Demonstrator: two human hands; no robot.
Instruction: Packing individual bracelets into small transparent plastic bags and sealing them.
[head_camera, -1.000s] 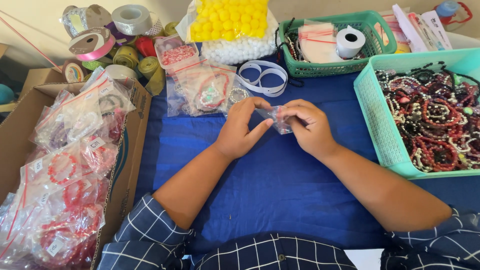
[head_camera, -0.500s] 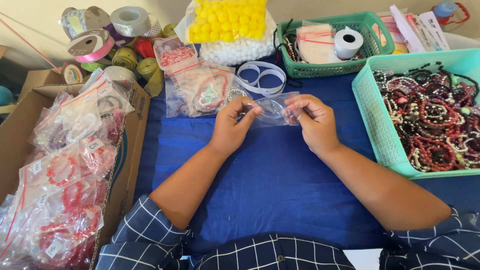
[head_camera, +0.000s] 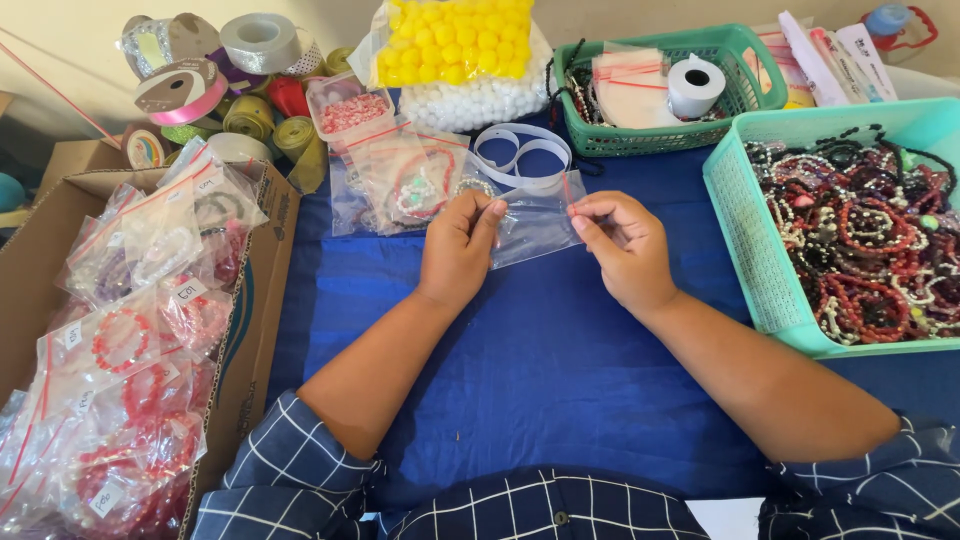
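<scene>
My left hand (head_camera: 458, 245) and my right hand (head_camera: 622, 245) hold a small clear zip bag (head_camera: 535, 225) between them over the blue cloth (head_camera: 540, 350). Each hand pinches one end of the bag's red-striped top edge. The bag hangs flat; I cannot tell what is inside it. Just beyond my left hand lie clear bags holding bead bracelets (head_camera: 415, 185).
A cardboard box (head_camera: 262, 300) on the left is full of bagged red and pink bracelets. A teal basket (head_camera: 745, 240) of loose bead bracelets sits at the right. Behind are a green basket (head_camera: 650, 140) with a tape roll, ribbon spools (head_camera: 215, 80), yellow and white balls (head_camera: 460, 55).
My hands have moved apart and slightly farther from me, stretching the small bag out flat between them; earlier they were close together around it.
</scene>
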